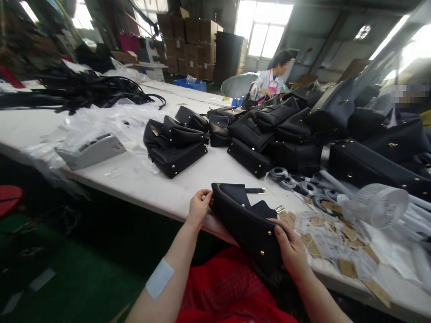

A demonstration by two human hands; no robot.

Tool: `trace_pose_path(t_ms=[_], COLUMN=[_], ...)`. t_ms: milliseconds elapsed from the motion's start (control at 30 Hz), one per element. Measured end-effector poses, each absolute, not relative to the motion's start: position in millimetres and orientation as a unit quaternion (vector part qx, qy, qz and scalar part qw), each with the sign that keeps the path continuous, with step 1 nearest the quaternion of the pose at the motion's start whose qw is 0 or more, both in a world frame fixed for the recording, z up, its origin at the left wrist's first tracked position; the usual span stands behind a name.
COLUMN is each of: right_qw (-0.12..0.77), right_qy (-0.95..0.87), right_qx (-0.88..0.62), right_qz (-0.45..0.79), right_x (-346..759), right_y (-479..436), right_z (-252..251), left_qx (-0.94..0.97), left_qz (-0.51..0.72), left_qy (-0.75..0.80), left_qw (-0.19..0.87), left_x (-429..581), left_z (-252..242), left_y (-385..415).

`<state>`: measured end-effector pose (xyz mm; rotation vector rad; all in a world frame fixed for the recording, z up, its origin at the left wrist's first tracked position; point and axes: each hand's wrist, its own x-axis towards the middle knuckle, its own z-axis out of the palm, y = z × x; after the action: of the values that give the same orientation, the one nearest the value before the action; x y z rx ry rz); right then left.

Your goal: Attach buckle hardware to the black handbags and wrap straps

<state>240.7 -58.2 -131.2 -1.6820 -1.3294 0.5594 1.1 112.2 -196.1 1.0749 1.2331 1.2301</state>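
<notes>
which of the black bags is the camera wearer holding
The black bag at the table's near edge, with left hand and right hand gripping it; the other bags lie farther back.

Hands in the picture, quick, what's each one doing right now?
Left hand: closed, holding one end of the black handbag.
Right hand: closed, holding the black handbag's other end.

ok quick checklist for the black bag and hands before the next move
1. Left hand on black bag: ok, fingers at its left end.
2. Right hand on the bag: ok, gripping the opposite end.
3. Gold studs near the right hand: ok, two show.
4. Upper strap fastened: not ok, its buckle end sticks out free.
5. Inside of the bag: cannot tell, hidden.
6. White fan apart from the right hand: ok, farther right.
</notes>
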Motion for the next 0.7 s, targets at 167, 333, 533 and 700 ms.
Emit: trace_pose_path(t_ms=[167,333,533,700], right_qw=[0.441,0.445,0.443,0.439], right_qy=[-0.552,-0.546,-0.545,-0.552], right_qx=[-0.671,-0.675,-0.675,-0.675], right_qz=[0.226,0.221,0.226,0.217], right_x=[246.8,245.6,245.1,245.0], right_y=[-56.9,-58.0,-60.0,-58.7], right_z=[-138.5,-140.6,-141.3,-139.9], left_qx=[0.526,0.612,0.646,0.635], left_qz=[0.460,0.400,0.369,0.375], left_qy=[0.560,0.581,0.607,0.618], left_qw=[0.445,0.357,0.279,0.271], left_x=[-6.3,-9.1,-8.9,-16.5], left_z=[-183.6,-157.6,-152.0,-159.5], left_y=[110.5,108.3,110.5,108.8])
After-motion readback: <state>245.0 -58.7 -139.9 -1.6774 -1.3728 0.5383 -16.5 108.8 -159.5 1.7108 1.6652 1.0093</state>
